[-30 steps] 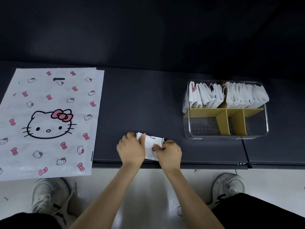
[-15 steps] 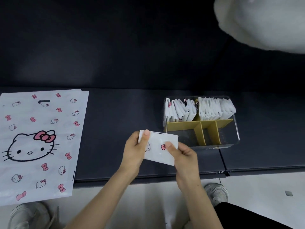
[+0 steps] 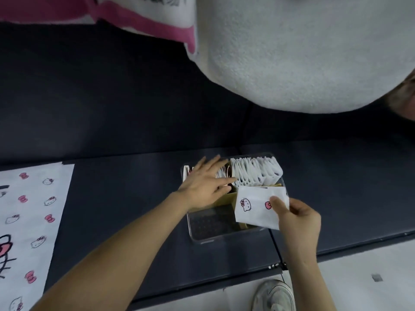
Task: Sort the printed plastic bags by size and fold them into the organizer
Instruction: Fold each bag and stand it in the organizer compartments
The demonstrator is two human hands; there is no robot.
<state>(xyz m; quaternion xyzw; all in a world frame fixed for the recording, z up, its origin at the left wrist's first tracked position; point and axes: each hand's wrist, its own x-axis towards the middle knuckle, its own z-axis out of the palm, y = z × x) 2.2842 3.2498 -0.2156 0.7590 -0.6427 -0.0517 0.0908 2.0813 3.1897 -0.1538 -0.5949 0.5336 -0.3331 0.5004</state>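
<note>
My right hand [image 3: 296, 218] pinches a folded white bag [image 3: 253, 206] printed with a cat face and a pink bow, holding it over the front right of the clear organizer [image 3: 203, 235]. My left hand [image 3: 205, 180] lies with straight, spread fingers on the folded bags [image 3: 221, 173] in the organizer's back left compartment. The back right compartment is packed with several folded white bags [image 3: 256, 172]. A tan divider [image 3: 226, 199] splits the organizer, and its front left compartment shows a bare bottom. A large flat printed bag [image 3: 29, 218] lies on the dark table at the far left.
The dark table [image 3: 125, 198] runs to a front edge above a pale floor [image 3: 359, 286]. A big white fuzzy object [image 3: 303, 52] with pink trim hangs into the top of the view, above and behind the organizer. My shoe [image 3: 275, 295] shows below the table edge.
Both hands lifted the folded bag off the table's front edge. My left hand has let go and moved onto the bags in the organizer; my right hand carried the folded bag over it.
</note>
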